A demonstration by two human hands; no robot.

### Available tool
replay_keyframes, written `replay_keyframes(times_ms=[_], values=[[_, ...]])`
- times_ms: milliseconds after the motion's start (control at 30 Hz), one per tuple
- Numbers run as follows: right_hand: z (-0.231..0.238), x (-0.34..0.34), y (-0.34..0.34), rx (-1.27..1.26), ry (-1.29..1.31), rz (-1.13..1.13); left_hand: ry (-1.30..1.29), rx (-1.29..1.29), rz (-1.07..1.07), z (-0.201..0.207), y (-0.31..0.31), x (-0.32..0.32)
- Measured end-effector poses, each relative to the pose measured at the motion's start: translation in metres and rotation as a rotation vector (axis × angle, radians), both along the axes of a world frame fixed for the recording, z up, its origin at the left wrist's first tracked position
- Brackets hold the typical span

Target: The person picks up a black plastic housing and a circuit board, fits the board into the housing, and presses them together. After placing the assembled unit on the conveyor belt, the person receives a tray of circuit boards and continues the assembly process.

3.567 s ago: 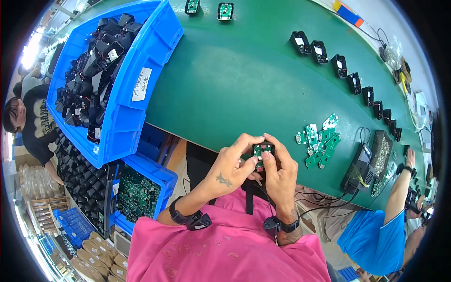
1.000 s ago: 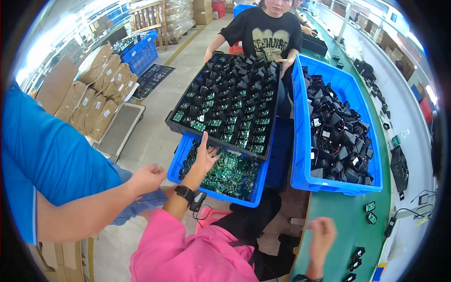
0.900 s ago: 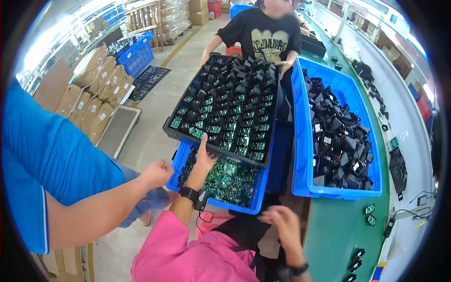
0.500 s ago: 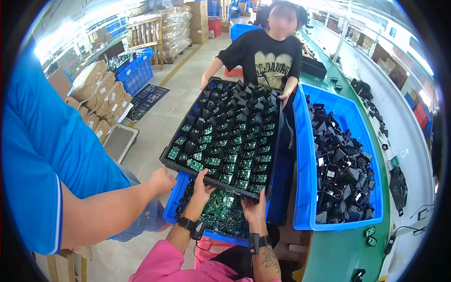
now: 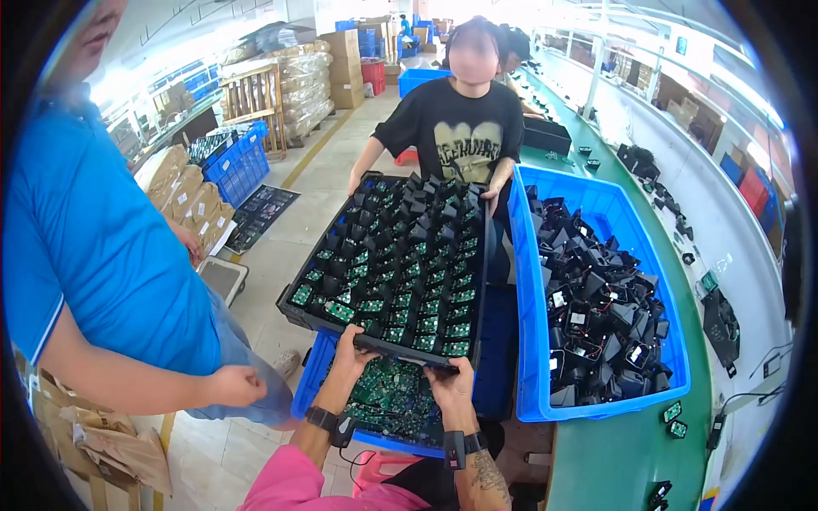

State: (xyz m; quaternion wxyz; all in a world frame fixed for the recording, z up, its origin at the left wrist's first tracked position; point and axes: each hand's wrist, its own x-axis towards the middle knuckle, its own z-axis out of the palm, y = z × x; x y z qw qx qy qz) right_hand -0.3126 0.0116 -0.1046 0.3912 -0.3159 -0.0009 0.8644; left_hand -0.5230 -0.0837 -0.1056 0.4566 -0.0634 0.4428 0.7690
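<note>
A wide black tray (image 5: 399, 349) holds rows of black plastic housings (image 5: 417, 230) with green circuit boards in them. My left hand (image 5: 350, 353) is closed on its near edge, thumb on top. At the near right corner, my right hand (image 5: 452, 387) grips the same tray from below; its fingertips are partly hidden. Across from me, a co-worker in a black shirt (image 5: 469, 140) holds the far end with both hands. Under the tray's near end is a blue crate (image 5: 308, 393) of loose circuit boards (image 5: 388, 396).
To the right, a large blue crate (image 5: 534, 358) full of black housings stands by a green bench (image 5: 613, 464). A person in a blue shirt (image 5: 128, 247) stands close on my left. Brown paper sacks (image 5: 181, 198) and another blue crate (image 5: 239, 166) lie beyond.
The tray's far end sits lower in the picture. The person in blue has straightened up, and their near hand has moved left, away from the tray. My view has shifted somewhat.
</note>
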Motion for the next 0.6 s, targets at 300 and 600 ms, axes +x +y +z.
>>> replay_keyframes(times_ms=[300,600], values=[[0.039,0.003,-0.009,-0.027,-0.007,-0.003,0.054,0.017,-0.006,0.034,-0.003,-0.001],[0.085,0.001,-0.006,0.007,-0.007,0.033,0.077,-0.009,-0.047,0.081,-0.004,-0.003]])
